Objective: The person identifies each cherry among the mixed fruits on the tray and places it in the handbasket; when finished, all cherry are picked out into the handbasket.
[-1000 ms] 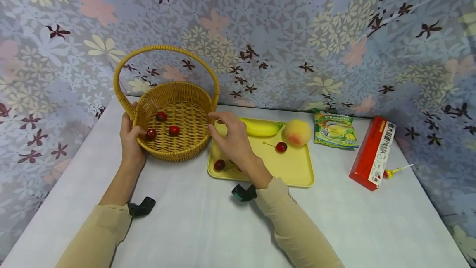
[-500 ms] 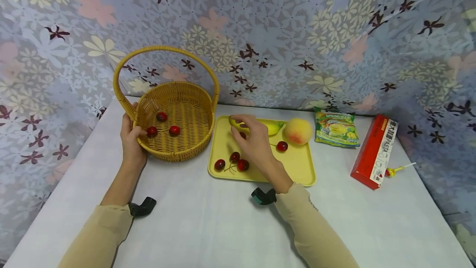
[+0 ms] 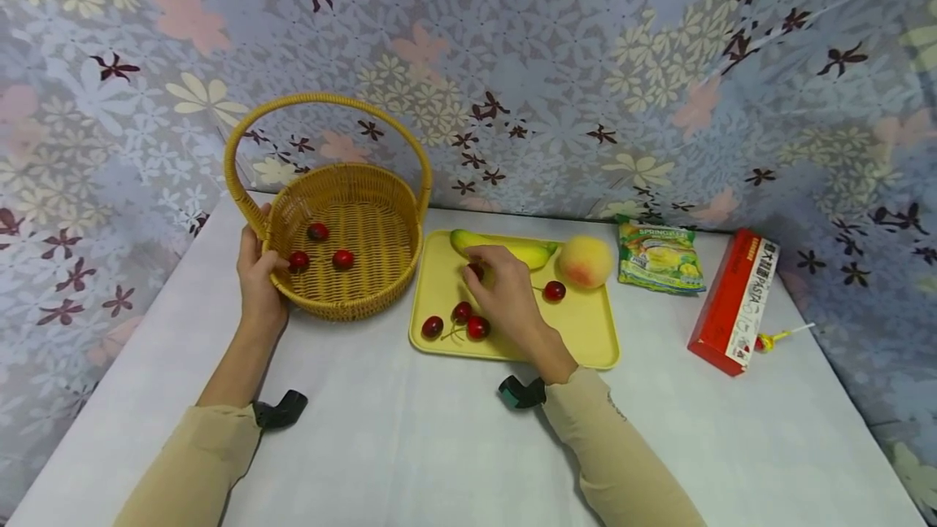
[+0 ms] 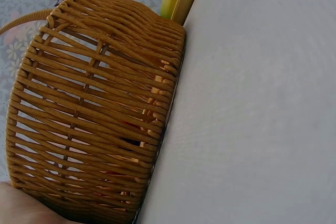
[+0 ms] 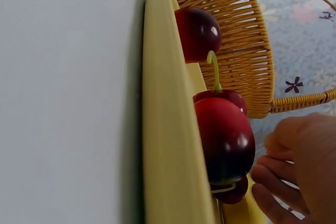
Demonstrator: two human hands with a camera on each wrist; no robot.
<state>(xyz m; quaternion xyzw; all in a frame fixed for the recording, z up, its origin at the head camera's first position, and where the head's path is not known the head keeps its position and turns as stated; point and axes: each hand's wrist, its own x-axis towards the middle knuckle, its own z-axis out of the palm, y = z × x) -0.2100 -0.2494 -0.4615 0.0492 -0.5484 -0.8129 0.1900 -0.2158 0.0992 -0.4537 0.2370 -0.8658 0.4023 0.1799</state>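
Observation:
My left hand [image 3: 258, 275] grips the near-left rim of a wicker basket [image 3: 351, 307], its thumb over the edge beside a cherry [image 3: 298, 260]. Two more cherries lie inside the basket. Over the yellow tray [image 3: 586, 340], my right hand [image 3: 505, 287] has its thumb and index finger spread on either side of a dark red cherry [image 3: 476, 269], in front of the banana [image 3: 538, 253]. In the right wrist view, the loosely bent fingers [image 5: 275, 174] sit just above a cherry [image 5: 231, 190], partly hidden behind a nearer cherry [image 5: 226, 140].
Three cherries cluster at the tray's near-left corner; another cherry [image 3: 554, 291] lies near the peach [image 3: 586, 260]. To the right are a green snack packet [image 3: 660, 257], a red pasta box [image 3: 735, 299] and a lollipop [image 3: 764, 341]. A floral cloth [image 3: 549, 88] hangs behind.
From beside the basket's right rim, my right hand has moved right over the tray, then lowered toward the cherry by the banana. My left hand keeps its hold on the basket.

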